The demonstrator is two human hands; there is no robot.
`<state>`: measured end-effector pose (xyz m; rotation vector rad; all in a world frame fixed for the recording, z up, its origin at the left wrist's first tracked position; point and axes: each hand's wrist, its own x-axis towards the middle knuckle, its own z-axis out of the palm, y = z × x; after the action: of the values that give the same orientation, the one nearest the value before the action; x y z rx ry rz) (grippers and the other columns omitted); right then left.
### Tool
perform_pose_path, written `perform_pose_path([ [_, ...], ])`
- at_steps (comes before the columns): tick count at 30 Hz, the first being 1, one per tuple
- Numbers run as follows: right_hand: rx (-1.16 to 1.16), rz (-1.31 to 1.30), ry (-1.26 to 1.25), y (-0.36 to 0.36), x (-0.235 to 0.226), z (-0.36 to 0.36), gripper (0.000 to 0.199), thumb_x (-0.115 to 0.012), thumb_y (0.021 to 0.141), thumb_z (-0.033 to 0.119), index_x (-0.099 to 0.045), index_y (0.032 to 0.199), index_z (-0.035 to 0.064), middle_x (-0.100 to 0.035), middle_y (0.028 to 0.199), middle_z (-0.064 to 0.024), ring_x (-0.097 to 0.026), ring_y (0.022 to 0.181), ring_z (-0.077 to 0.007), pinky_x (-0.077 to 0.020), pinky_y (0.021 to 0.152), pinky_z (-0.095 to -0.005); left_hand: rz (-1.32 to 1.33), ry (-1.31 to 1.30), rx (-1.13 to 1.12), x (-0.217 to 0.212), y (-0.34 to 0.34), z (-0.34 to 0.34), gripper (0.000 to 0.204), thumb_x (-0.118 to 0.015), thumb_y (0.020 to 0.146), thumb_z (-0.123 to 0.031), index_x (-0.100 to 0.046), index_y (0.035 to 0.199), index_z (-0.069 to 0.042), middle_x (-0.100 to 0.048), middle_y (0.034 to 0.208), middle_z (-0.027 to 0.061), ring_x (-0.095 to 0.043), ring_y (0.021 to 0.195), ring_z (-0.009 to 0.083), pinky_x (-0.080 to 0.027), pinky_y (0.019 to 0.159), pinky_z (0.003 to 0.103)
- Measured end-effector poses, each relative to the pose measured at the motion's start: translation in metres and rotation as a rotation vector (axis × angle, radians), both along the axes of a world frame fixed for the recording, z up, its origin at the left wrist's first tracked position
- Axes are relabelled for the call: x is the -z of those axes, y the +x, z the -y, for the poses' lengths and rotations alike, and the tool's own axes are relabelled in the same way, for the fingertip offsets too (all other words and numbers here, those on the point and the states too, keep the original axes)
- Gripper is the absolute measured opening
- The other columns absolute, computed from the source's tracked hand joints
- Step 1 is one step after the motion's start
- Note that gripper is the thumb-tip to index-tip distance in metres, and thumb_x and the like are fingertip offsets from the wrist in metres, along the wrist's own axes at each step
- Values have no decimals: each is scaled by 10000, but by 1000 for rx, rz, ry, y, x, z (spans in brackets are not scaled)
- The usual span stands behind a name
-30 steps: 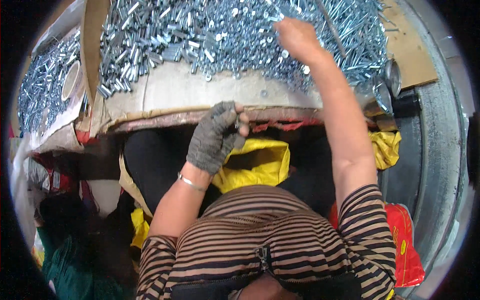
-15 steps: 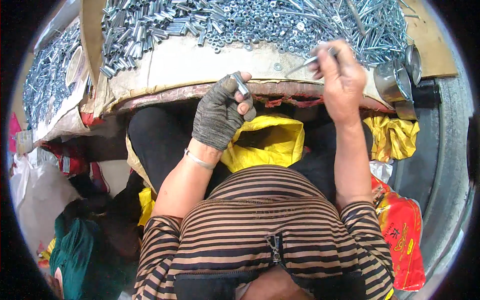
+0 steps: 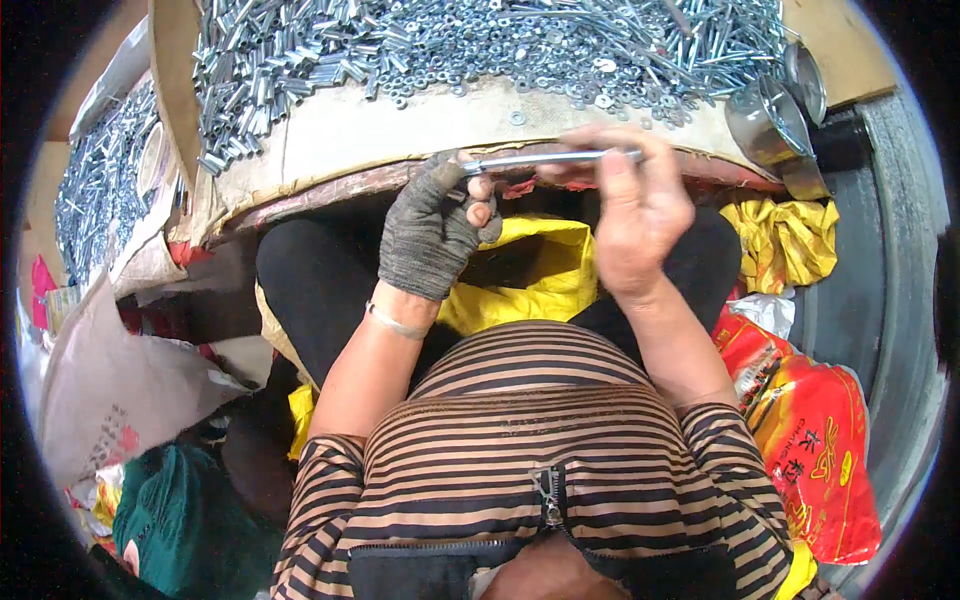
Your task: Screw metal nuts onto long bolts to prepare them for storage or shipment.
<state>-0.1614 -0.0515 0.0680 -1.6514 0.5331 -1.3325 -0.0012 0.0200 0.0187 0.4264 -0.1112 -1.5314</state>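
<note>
My left hand (image 3: 428,235), in a grey fingerless knit glove, is closed on a short shiny metal sleeve (image 3: 472,167), mostly covered by the fingers. From the right, my right hand (image 3: 645,225), bare and slightly blurred, grips a long thin metal rod (image 3: 550,158) between thumb and fingers. The rod lies almost level, and its left end meets the sleeve at my left fingertips. Whether it has entered the sleeve, I cannot tell. Both hands are over the near edge of a cloth-covered work surface (image 3: 330,130). A single washer (image 3: 517,118) rests there just beyond them.
Heaped metal sleeves (image 3: 250,95), small nuts (image 3: 440,65) and long thin bolts (image 3: 720,45) cover the far side. Metal cups (image 3: 765,120) stand at the right edge. Below my hands, a yellow sack (image 3: 570,260) gapes between my knees. A red bag (image 3: 820,450) lies lower right.
My right hand has come left and down, bringing the rod level against the sleeve in my left hand. The sleeve has turned toward the rod. At left, the pale bag has shifted.
</note>
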Motion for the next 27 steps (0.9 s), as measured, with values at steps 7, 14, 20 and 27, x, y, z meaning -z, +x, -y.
perform_pose_path([
  [7,-627,-304,739,-15,8,18,243,-586,914,214,-646,828,-5,-637,686,-30,-562,574,-64,-436,511,-183,64,-8,-7,5,30,0,168,-560,913,-241,-582,970,-84,-558,700,54,-472,553,127,-372,507,258],
  [14,-645,-621,395,22,13,22,149,-660,843,188,-673,773,56,-630,682,18,-473,520,-28,-382,471,-181,307,86,263,2,14,-3,276,-612,875,-325,-592,827,-54,-535,575,33,-451,381,130,-360,339,252],
  [20,255,-871,-395,7,36,106,142,-611,825,166,-656,920,70,-620,888,-141,-620,800,-301,-489,682,-390,735,153,198,-9,-3,5,228,-602,878,-274,-547,846,-55,-545,540,47,-473,368,115,-364,351,224],
  [27,396,-1203,-550,25,49,122,110,-573,850,189,-551,871,83,-571,873,-115,-609,750,-340,-482,637,-449,893,97,207,-2,1,9,317,-602,865,-361,-539,764,-68,-510,518,11,-407,374,74,-299,363,207],
])
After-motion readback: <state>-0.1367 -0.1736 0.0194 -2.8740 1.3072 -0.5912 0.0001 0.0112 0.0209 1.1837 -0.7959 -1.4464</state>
